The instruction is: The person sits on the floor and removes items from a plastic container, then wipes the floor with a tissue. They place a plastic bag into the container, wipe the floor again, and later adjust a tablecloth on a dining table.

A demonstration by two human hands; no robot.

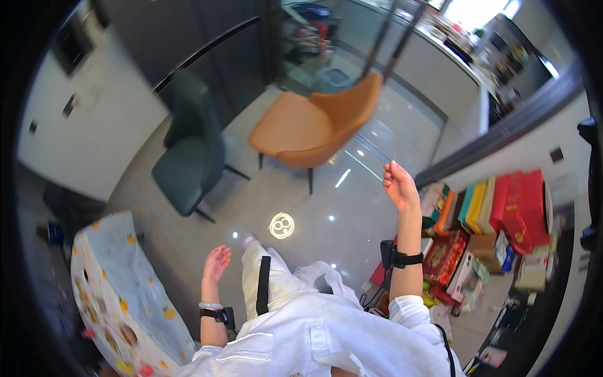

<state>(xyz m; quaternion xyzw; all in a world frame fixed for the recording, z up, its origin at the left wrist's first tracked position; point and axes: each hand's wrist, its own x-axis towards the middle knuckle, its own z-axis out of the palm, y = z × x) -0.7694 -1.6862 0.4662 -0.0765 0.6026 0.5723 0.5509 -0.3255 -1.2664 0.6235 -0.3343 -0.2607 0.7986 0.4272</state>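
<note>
My right hand (400,186) is raised out over the floor at the right, with thumb and fingertips pinched together. A faint thin line shows at the fingertips; whether it is a held thing or part of the background I cannot tell. Beyond this hand stands an orange-brown leather-like chair (297,127). My left hand (217,263) is low at the left, palm up, its fingers loosely curled and apart, holding nothing. It is between a table with a fruit-patterned cloth (150,282) and my white trousers. Both forearms wear black strapped devices, and a pale bangle is on the left wrist.
A dark green chair (188,155) stands at the left, near dark cabinet doors (207,61). Boxes, books and red bags (520,207) crowd a surface at the right. Behind a dark door frame (499,132) is a kitchen counter (443,52). Glossy grey floor tiles (301,207) reflect lights.
</note>
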